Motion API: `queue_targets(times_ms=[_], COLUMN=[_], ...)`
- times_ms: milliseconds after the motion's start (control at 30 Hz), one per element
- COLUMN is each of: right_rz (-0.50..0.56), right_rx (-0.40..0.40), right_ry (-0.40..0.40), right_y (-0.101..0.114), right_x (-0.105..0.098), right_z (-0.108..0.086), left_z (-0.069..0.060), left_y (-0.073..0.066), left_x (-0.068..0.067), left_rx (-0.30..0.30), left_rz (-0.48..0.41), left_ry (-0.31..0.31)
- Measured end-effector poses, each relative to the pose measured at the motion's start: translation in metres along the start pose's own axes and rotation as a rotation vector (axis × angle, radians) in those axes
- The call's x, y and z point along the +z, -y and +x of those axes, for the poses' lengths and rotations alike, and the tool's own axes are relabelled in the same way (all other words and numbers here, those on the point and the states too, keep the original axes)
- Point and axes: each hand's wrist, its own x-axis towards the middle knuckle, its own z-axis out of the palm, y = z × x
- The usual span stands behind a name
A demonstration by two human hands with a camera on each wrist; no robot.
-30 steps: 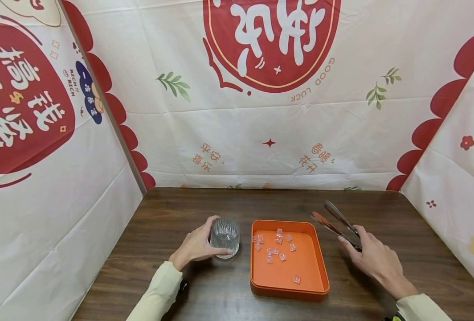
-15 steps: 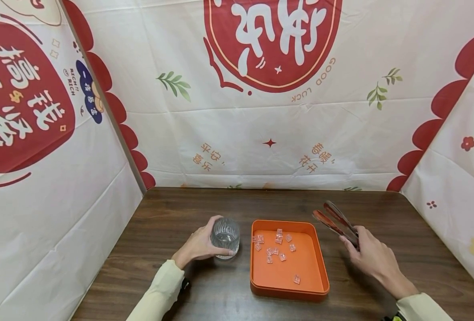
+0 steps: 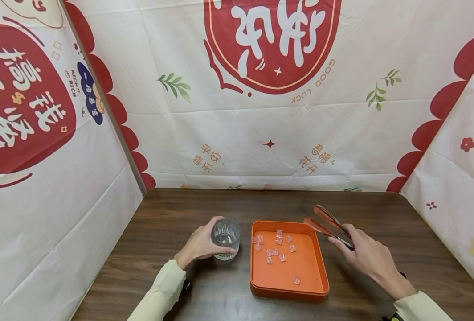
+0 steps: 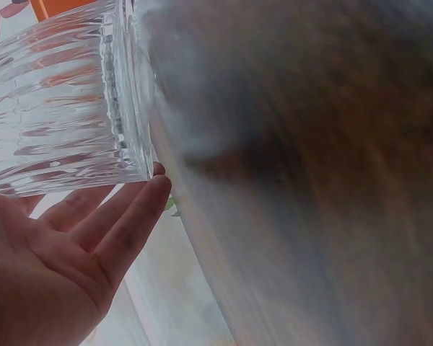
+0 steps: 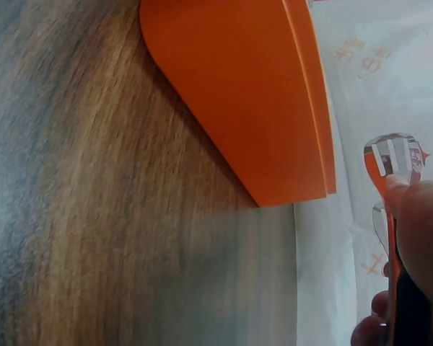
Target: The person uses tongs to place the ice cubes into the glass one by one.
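Observation:
My left hand (image 3: pixel 201 243) grips a clear ribbed drinking glass (image 3: pixel 226 236) upright at the table, thumb on the near side and fingers on the far side. In the left wrist view the fingers lie along the glass wall (image 4: pixel 54 108). My right hand (image 3: pixel 368 255) holds metal tongs (image 3: pixel 322 211), their two arms spread apart with nothing between the tips. The tips hang over the back right corner of an orange tray (image 3: pixel 289 293). Several small clear cubes (image 3: pixel 282 257) lie in the tray, mostly toward its back left, one near the front.
The dark wooden table (image 3: pixel 173 209) extends around the tray on all sides. A printed white cloth (image 3: pixel 237 125) hangs behind the table and along both sides.
My right hand has carried the tongs left, from beside the tray to over its back right corner. The left hand and the glass have hardly moved.

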Motion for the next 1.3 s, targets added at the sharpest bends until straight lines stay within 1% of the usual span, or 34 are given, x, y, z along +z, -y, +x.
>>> queue_targets(times_ms=[300, 533, 667, 833, 967, 1133, 1300], right_rz=[-0.011, 0.001, -0.001, -0.024, -0.054, -0.068, -0.075], right_rx=[-0.019, -0.022, -0.036, -0.061, -0.087, -0.140, -0.184], right_ry=[-0.016, 0.019, 0.022, 0.035, 0.046, 0.031, 0.026], right_y=[0.007, 0.013, 0.016, 0.020, 0.023, 0.027, 0.033], right_x=[0.000, -0.003, -0.003, -0.004, -0.004, -0.004, -0.005], right_z=[0.001, 0.000, 0.001, 0.002, 0.003, 0.005, 0.009], left_z=[0.000, -0.004, -0.006, -0.008, -0.010, -0.009, -0.009], left_y=[0.002, 0.001, 0.000, -0.002, -0.002, -0.002, -0.006], left_x=[0.001, 0.002, 0.003, 0.004, 0.005, 0.006, 0.005], left_rx=[0.008, 0.007, 0.018, 0.036, 0.036, 0.030, 0.023], left_rz=[0.011, -0.024, -0.031, -0.042, -0.055, -0.037, -0.008], left_ry=[-0.005, 0.014, 0.019, 0.026, 0.043, 0.037, 0.036])
